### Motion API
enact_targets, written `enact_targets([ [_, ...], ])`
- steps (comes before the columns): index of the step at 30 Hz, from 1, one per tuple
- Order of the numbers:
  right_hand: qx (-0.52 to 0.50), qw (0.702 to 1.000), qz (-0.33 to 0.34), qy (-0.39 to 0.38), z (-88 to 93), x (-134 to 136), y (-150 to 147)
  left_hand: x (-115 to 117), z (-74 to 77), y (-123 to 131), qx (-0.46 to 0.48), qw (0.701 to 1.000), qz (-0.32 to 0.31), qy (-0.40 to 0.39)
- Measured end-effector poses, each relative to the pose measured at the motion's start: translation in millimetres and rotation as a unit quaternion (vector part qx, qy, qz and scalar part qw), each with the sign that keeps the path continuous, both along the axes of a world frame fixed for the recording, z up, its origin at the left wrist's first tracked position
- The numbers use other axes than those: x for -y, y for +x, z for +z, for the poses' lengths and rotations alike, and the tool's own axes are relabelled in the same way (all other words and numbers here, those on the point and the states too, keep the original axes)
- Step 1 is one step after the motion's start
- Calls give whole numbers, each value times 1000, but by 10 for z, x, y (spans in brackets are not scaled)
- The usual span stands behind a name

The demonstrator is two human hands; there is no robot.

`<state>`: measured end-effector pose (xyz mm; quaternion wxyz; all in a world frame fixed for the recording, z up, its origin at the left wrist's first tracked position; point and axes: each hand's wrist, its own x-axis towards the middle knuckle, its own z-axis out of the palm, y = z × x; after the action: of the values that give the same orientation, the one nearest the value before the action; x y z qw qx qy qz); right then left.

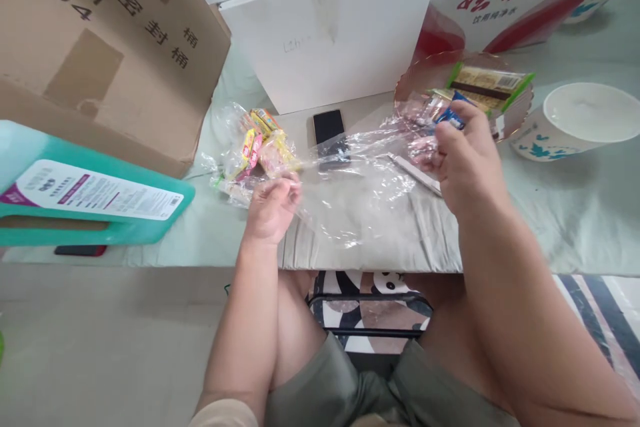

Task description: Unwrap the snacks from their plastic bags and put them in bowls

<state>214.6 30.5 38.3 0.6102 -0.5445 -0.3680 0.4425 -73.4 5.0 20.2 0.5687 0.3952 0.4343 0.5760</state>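
My left hand [274, 208] is closed in a pinch on a clear plastic bag [350, 197], which stretches across the table toward my right hand. Beside the left hand lies a pile of candies in yellow, pink and orange wrappers [255, 147], partly under clear film. My right hand [470, 163] is closed on a small blue-wrapped candy [453, 117] over the near edge of a clear plate with a gold rim [526, 107]. Pink-wrapped candies [423, 110] and a green-edged snack packet [493, 83] are in the plate. Whether the right fingers also grip the bag, I cannot tell.
A dark phone [330, 133] lies behind the bag; a thin white object [417, 173] is near my right wrist. At right stands a paper cup [555, 127]. A teal bottle [150, 177] and a cardboard box [135, 67] occupy the left; white boxes [340, 33] stand behind.
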Motion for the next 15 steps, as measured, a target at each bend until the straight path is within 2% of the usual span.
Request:
enact_targets([
  [3, 18, 996, 83, 22, 25, 80, -28, -67, -106, -75, -18, 992, 106, 65],
  [5, 23, 994, 95, 50, 45, 100, -42, -95, -150, -109, -56, 981, 147, 113],
  [8, -8, 991, 67, 111, 74, 81, -51, -99, -129, -101, -92, 972, 130, 173],
  [12, -39, 978, 38, 202, 107, 62, -36, -92, -33, -19, -71, 976, 100, 182],
  [15, 28, 982, 34, 186, 132, 106, -14, -104, 18, 38, -40, 982, 119, 144],
])
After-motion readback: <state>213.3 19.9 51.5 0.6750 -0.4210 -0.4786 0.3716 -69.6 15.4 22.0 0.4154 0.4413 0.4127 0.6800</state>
